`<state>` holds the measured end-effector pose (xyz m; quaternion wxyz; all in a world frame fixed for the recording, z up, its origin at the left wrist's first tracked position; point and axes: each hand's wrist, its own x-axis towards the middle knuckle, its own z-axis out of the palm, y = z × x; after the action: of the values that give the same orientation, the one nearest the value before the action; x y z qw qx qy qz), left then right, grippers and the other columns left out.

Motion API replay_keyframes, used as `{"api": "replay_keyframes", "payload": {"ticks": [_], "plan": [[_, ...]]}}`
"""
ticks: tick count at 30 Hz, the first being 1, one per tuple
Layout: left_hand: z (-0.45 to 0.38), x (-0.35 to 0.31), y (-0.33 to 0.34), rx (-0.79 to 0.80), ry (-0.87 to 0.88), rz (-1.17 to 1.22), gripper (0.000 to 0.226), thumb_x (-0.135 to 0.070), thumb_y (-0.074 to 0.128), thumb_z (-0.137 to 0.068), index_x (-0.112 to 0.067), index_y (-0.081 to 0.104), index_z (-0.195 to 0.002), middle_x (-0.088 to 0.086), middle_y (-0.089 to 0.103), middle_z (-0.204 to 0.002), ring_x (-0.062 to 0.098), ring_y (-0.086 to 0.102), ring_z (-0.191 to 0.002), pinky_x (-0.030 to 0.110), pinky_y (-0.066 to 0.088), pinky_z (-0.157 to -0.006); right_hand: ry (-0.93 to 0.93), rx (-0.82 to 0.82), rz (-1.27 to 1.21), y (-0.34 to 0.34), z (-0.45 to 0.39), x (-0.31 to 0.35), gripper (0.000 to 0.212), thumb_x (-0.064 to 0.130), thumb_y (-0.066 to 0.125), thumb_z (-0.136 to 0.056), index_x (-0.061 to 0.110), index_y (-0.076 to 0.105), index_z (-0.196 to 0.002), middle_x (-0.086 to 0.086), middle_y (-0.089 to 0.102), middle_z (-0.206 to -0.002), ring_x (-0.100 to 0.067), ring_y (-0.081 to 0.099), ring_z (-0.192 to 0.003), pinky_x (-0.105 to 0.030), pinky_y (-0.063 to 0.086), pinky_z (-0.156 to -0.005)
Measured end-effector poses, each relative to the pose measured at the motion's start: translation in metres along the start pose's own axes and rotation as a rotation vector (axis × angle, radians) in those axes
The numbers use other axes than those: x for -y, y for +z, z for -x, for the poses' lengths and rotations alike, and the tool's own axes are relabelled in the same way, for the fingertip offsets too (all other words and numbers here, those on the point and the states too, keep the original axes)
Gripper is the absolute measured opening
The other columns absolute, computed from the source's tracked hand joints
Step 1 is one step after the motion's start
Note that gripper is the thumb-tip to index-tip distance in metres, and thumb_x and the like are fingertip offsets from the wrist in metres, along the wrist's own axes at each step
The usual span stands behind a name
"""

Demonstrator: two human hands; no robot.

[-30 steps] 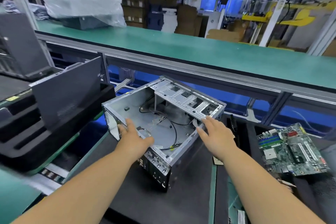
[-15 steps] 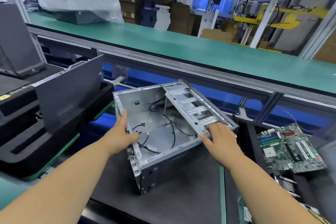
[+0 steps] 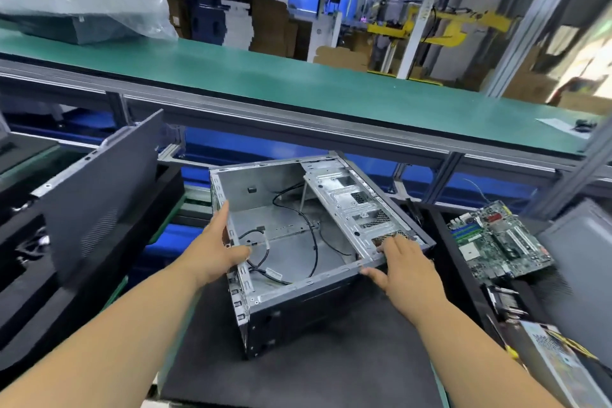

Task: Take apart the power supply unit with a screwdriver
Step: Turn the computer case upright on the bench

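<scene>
Turned since a moment ago, the emptied grey steel computer case (image 3: 298,242) is gripped by left hand (image 3: 217,250) and right hand (image 3: 402,267), seemingly being cleared away.

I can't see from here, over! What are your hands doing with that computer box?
Left hand and right hand each grip a rim of the open computer case. Loose black cables inside. No screwdriver visible. Motherboard lies apart, right.

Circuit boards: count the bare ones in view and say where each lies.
1. The green circuit board lies flat on the black surface right of the open computer case, beyond the right hand. Others may be hidden off-frame or under parts at lower right.
</scene>
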<state>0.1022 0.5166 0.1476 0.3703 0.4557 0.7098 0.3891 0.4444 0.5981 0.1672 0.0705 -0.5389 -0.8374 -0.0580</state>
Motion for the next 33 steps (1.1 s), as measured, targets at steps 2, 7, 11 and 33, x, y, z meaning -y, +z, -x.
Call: {"api": "replay_keyframes", "payload": {"ticks": [2,7,11,33], "plan": [[0.000,-0.001,-0.003,-0.059,0.025,-0.053,0.102,-0.030,0.075,-0.079,-0.046,0.007,-0.153,-0.006,0.031,-0.158,0.016,0.035,-0.142,0.040,0.035,-0.114,0.021,0.020,0.074,-0.002,0.006,0.008,0.065,0.074,0.034,-0.087,0.019,0.049,-0.117,0.003,0.047,-0.116,-0.017,0.046,-0.109,-0.025,0.035,-0.088],[0.012,-0.010,0.002,-0.159,0.095,-0.069,0.050,-0.038,0.071,-0.083,-0.050,0.043,-0.123,-0.003,0.046,-0.135,0.005,0.049,-0.092,0.031,0.042,-0.078,0.079,0.004,0.218,-0.004,0.021,0.036,0.091,0.078,0.002,-0.080,0.011,0.053,-0.116,-0.006,0.052,-0.113,-0.025,0.050,-0.104,-0.033,0.040,-0.090],[0.022,-0.012,0.002,-0.164,0.139,-0.160,0.064,-0.038,0.069,-0.085,-0.029,0.041,-0.141,0.000,0.037,-0.144,0.008,0.041,-0.111,0.026,0.032,-0.089,0.213,0.081,0.332,-0.001,0.030,0.076,0.076,0.078,0.019,-0.086,0.016,0.047,-0.120,-0.003,0.049,-0.117,-0.022,0.049,-0.108,-0.032,0.039,-0.088],[0.039,0.003,0.016,-0.302,0.269,-0.382,0.050,-0.039,0.062,-0.092,-0.021,0.052,-0.138,-0.004,0.036,-0.153,0.021,0.016,-0.148,0.035,-0.004,-0.123,-0.057,0.084,0.173,-0.023,0.019,0.108,0.063,0.070,0.020,-0.095,0.018,0.056,-0.099,-0.003,0.060,-0.098,-0.026,0.059,-0.087,-0.034,0.037,-0.060]]}}
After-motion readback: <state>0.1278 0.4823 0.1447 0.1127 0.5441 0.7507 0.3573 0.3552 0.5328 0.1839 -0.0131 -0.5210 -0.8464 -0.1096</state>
